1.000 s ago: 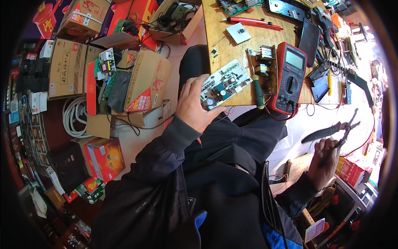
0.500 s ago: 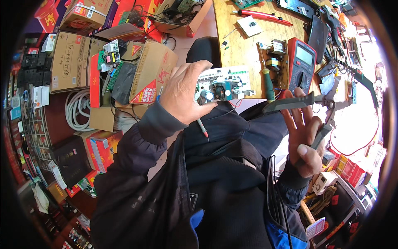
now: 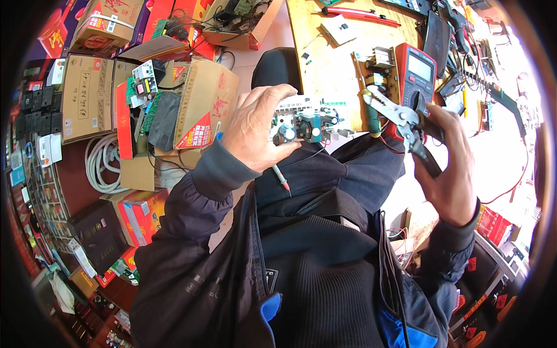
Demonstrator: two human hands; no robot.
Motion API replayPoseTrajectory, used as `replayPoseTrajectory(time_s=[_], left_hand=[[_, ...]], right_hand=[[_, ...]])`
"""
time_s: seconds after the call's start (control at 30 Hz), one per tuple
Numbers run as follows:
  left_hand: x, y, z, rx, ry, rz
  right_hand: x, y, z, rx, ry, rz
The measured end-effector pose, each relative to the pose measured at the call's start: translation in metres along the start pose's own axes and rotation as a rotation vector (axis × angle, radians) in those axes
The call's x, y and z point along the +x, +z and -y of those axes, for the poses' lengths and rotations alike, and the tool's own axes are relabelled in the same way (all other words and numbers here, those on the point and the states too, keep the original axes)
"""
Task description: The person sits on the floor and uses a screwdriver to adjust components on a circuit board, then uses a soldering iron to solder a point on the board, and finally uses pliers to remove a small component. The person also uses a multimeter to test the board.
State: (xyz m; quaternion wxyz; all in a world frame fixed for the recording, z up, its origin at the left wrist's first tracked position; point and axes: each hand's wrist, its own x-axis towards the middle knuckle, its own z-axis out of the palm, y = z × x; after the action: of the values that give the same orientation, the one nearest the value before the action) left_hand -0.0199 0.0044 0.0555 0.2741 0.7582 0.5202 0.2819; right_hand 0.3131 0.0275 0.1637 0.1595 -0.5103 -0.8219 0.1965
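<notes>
My left hand (image 3: pixel 255 127) grips a circuit board (image 3: pixel 287 120) by its left edge, thumb below and fingers above. Capacitors and other parts stand on the board, which is held over my lap at the table's near edge. In my right hand (image 3: pixel 451 168) is a pair of wire strippers (image 3: pixel 409 122) with dark handles and grey notched jaws. Their jaws point up and left, passing close to a screwdriver (image 3: pixel 373 119) with a green handle. A test probe (image 3: pixel 281 177) with a red tip lies on my lap, below the board.
A red multimeter (image 3: pixel 416 72) lies on the wooden table (image 3: pixel 313 52), beside a transformer-like part (image 3: pixel 380 61). Farther back are a white square piece (image 3: pixel 339 30) and a red pen-like tool (image 3: pixel 360 15). Cardboard boxes (image 3: pixel 212 104) and a coiled white cable (image 3: pixel 101 165) crowd the left.
My right hand has moved up and to the right and turned the wire strippers, so their jaws now point up-left and the handles sit in my palm. The left hand holds the board nearly still.
</notes>
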Motion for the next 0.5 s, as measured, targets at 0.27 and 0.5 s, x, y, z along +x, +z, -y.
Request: replayPoseTrajectory(time_s=[0.27,0.5], left_hand=[[0.000,0.002,0.007,-0.028,0.009,-0.013],[0.003,0.002,0.012,-0.049,0.009,-0.003]], right_hand=[[0.059,0.015,0.008,-0.273,-0.367,0.159],[0.082,0.024,0.001,-0.291,-0.425,0.263]])
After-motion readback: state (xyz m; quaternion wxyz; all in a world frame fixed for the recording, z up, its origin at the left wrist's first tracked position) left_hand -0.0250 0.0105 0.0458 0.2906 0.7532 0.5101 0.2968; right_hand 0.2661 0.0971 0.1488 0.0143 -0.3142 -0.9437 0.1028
